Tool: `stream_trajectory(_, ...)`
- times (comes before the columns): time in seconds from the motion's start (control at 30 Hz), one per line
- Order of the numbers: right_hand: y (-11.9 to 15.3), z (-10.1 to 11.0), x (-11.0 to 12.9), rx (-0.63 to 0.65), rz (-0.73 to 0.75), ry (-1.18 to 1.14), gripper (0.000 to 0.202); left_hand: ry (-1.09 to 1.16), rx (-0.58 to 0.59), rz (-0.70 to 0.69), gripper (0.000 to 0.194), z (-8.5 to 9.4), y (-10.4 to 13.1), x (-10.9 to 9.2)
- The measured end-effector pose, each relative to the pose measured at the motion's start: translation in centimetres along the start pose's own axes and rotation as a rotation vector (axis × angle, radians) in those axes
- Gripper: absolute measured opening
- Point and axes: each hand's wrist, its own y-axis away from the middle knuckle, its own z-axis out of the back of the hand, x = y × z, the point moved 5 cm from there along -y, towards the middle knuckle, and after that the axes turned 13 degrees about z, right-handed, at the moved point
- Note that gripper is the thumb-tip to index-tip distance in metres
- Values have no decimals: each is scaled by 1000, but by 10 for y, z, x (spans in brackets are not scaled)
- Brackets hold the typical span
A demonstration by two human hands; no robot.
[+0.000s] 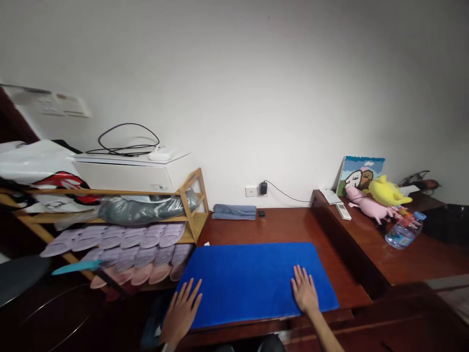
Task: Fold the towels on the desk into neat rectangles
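Observation:
A blue cloth (249,278) lies spread flat on the reddish-brown wooden desk (289,224), its near edge along the desk's front. My left hand (182,310) is at the cloth's near left corner, fingers spread and pointing away from me, with nothing in it. On the right part of the cloth rests my right hand (305,291), palm down with its fingers stretched out, also holding nothing. Behind the cloth, close to the wall, sits a folded grey-blue cloth (234,212), and a small black object (261,213) lies beside it.
Left stands a wooden shoe rack (200,222) with several slippers (132,236), a white box (124,175) on top. On the raised surface at right are a plastic bottle (405,232), plush toys (388,191), a remote (343,211) and a picture (361,171). A charger (263,187) is plugged into the wall.

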Motion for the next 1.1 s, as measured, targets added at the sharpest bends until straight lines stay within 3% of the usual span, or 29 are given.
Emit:
stream_trajectory(0.07, 14, -3, -49, 4, -114, 49, 72, -19, -8, 50, 59, -1, 6, 27)
stream_trajectory(0.13, 28, -6, -86, -7, -164, 60, 75, -8, -14, 58, 61, -2, 13, 40)
stream_trajectory(0.23, 39, -9, -108, -17, -147, 50, 80, 26, -54, 38, 61, 2, 19, 39)
stream_trajectory(0.47, 36, -8, -102, -55, -156, 68, 78, 49, -40, 15, 60, 2, 17, 28)
stream_trajectory(0.63, 33, -10, -112, -29, -201, 69, 79, 212, -79, -1, 63, -4, 16, 22)
stream_trajectory(0.93, 27, -5, -120, 49, -208, 112, 77, 309, -118, -56, 72, -16, 6, 32)
stream_trajectory(1.03, 17, 5, -105, 22, -155, 114, 78, 281, -168, -89, 70, -3, -6, 27)
stream_trajectory(1.1, 3, 14, -78, -33, -76, 106, 78, 259, -202, -108, 66, 10, -16, 15)
